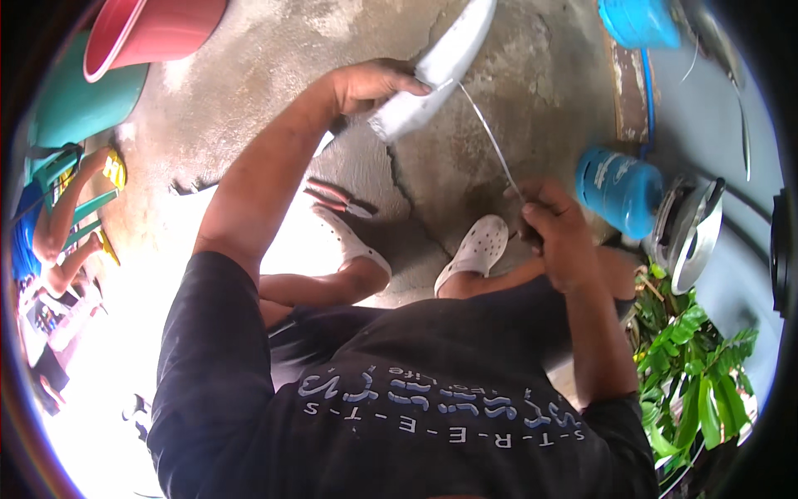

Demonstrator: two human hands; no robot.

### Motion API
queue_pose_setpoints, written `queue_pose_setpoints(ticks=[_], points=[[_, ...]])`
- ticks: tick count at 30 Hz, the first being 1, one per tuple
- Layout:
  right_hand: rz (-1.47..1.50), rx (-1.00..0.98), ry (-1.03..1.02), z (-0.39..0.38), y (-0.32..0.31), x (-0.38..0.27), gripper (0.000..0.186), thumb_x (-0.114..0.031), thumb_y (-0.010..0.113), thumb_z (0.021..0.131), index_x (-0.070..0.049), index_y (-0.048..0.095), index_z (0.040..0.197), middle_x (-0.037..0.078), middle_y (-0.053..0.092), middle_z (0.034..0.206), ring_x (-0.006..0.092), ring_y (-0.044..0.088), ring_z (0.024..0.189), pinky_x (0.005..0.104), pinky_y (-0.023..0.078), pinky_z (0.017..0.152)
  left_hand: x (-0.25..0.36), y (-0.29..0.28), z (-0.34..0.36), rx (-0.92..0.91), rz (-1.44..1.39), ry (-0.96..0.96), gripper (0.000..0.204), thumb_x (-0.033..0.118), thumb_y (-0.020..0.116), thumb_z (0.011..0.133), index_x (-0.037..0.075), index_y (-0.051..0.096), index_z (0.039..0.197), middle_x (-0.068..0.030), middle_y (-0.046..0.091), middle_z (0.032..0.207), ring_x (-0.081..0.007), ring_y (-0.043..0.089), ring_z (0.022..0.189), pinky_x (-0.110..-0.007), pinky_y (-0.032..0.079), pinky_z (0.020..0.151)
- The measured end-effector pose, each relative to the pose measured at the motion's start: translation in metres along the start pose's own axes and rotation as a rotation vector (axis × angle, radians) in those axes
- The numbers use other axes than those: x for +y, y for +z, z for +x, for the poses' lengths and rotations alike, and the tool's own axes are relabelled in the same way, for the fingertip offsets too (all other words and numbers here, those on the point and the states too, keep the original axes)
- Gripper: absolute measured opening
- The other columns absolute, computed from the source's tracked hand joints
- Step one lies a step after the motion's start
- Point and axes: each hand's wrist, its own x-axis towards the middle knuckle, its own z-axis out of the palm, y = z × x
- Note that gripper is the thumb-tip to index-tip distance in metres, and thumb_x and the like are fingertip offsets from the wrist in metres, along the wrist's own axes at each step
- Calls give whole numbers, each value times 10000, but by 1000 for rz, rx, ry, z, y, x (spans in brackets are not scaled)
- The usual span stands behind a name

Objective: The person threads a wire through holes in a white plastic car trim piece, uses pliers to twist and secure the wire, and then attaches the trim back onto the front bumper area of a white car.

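Observation:
My left hand [370, 85] grips a long, curved white piece [457, 46], smooth like plastic, near its lower end, thumb on top. What this piece belongs to cannot be made out. From its side a thin whitish strand [489, 129], like wire or cord, runs down to the right. My right hand [555, 224] is closed around the lower end of that strand, in front of my right knee. The strand looks nearly straight between the two hands. On the floor by my left shoe lies a pair of pliers [332, 196] with reddish handles.
At the upper left stand a red tub [166, 37] and a teal tub [91, 96]. Another person's legs [62, 216] show beside a green chair [91, 206]. Blue containers [619, 191], a round metal lid [697, 237] and leafy plants [698, 374] line the right side. Cracked concrete [399, 179] lies underfoot.

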Motion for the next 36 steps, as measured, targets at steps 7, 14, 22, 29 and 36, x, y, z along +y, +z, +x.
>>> queue_pose_setpoints(ticks=[7,14,22,29,36], points=[[197,-24,-46,-4,5,11,213,-56,584,1047,-9,738,1186,-49,512,715,48,439,626,230,352,562,35,50,-4,67,-231,124,679,350,838,936,-18,607,1458,-118,725,1318,-208,711,1167,-372,577,1018],[442,-190,148,-4,-5,12,210,-73,581,1040,-21,728,1181,-23,467,681,74,366,533,240,269,483,41,66,-10,135,-315,176,698,354,832,951,-19,575,1481,-117,717,1323,-209,715,1153,-373,586,1002],[466,-262,222,-3,-12,9,242,-83,556,1045,14,667,1238,-16,431,666,79,342,510,246,253,471,36,65,-9,121,-298,173,688,359,825,956,-13,583,1483,-118,712,1338,-208,705,1175,-385,574,1024],[435,-270,247,2,-14,11,248,-90,562,1033,10,672,1232,-29,428,663,72,346,509,247,253,465,26,62,-1,119,-257,155,687,397,802,963,11,586,1488,-126,704,1361,-247,691,1200,-425,563,1020],[317,-184,325,14,-16,15,235,-71,563,1031,15,681,1215,-38,432,662,63,350,498,252,236,443,29,66,-7,128,-244,132,725,343,844,942,-13,563,1507,-128,709,1345,-211,705,1176,-389,579,1013]])
